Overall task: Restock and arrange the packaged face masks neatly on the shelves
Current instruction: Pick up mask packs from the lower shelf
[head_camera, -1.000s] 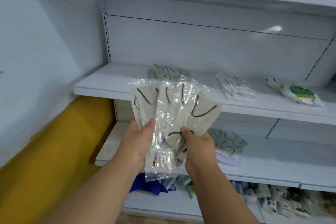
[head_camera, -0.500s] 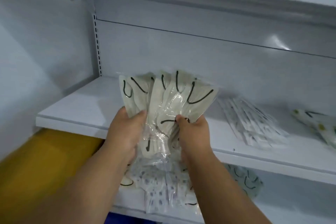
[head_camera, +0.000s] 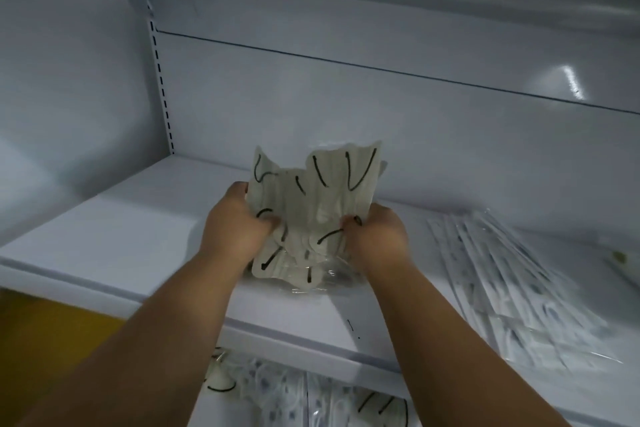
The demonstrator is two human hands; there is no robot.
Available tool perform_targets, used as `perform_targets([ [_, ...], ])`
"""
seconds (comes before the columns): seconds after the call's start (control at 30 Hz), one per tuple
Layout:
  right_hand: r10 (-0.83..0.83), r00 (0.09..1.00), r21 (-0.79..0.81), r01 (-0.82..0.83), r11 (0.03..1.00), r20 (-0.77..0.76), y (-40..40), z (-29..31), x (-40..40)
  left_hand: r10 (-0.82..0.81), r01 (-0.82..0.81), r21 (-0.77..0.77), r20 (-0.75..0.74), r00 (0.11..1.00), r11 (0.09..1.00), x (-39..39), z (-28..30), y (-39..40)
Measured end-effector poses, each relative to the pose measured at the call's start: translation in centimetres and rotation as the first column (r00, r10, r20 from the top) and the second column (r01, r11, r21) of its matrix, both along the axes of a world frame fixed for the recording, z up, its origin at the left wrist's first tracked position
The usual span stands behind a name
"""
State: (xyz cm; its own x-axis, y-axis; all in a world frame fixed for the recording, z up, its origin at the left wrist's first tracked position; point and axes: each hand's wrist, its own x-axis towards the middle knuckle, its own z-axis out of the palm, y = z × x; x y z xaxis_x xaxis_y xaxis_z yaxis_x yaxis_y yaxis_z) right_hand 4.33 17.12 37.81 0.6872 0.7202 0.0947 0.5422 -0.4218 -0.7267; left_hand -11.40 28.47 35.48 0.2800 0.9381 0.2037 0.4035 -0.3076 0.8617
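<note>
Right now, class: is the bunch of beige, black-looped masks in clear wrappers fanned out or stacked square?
Fanned out: the beige masks splay apart at their tops.

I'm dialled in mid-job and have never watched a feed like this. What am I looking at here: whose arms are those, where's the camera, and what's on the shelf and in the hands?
There is no machine here. The camera sits on a person's head and looks forward and down, so the two bare arms reaching in from the bottom are that person's own. The left hand and right hand together grip a fanned bundle of packaged face masks, beige with black ear loops in clear wrap, held over the white shelf. Its lower edge looks to be at or near the shelf surface; I cannot tell if it touches. To the right lies a row of white packaged masks, blurred. Below the shelf edge, more mask packs lie on a lower shelf. A yellow surface shows at lower left.
</note>
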Motion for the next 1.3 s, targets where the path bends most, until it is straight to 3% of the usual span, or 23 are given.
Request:
perform_targets([
  [0.1, 0.010, 0.999, -0.112, -0.005, 0.994, 0.045, 0.2, -0.3, 0.5, 0.023, -0.024, -0.008, -0.069, 0.997, 1.000, 0.1, -0.7, 0.3],
  [0.17, 0.012, 0.994, -0.218, 0.012, 0.976, 0.106, 0.4, -0.5, 0.8, 0.028, -0.031, -0.009, -0.233, 0.972, 0.999, -0.1, -0.7, 0.5],
  [0.23, -0.030, 0.989, -0.262, 0.068, 0.963, 0.146, 0.5, -0.5, 0.9, 0.066, -0.052, 0.049, -0.373, 0.925, 0.997, -0.3, -0.4, 0.4],
  [0.3, -0.095, 0.964, -0.238, 0.157, 0.958, 0.249, 0.2, -0.5, 0.5, 0.142, -0.076, 0.171, -0.419, 0.897, 0.982, -0.5, -0.1, -0.2],
  [0.4, -0.152, 0.886, -0.119, 0.225, 0.967, 0.438, -1.0, -0.7, -1.1, 0.183, -0.070, 0.331, -0.323, 0.928, 0.941, -1.5, 0.2, -1.5],
  [0.63, -0.124, 0.884, 0.060, 0.109, 0.992, 0.452, -4.7, -0.5, -8.0, -0.019, 0.123, 0.545, -0.192, 0.981, 0.830, -6.6, -0.1, -6.5],
  [0.87, -0.202, 0.870, 0.224, 0.109, 0.968, 0.449, -11.0, -1.5, -17.2, -0.190, 0.269, 0.524, -0.199, 0.961, 0.808, -13.6, -1.8, -13.2],
  [0.97, -0.185, 0.874, 0.213, 0.096, 0.972, 0.449, -14.4, -2.3, -20.0, -0.238, 0.312, 0.497, -0.208, 0.949, 0.809, -15.9, -3.1, -16.1],
  [1.3, -0.168, 0.866, 0.306, 0.018, 0.952, 0.471, -25.3, -4.1, -20.3, -0.258, 0.319, 0.517, -0.188, 0.948, 0.795, -16.0, -5.6, -25.9],
])
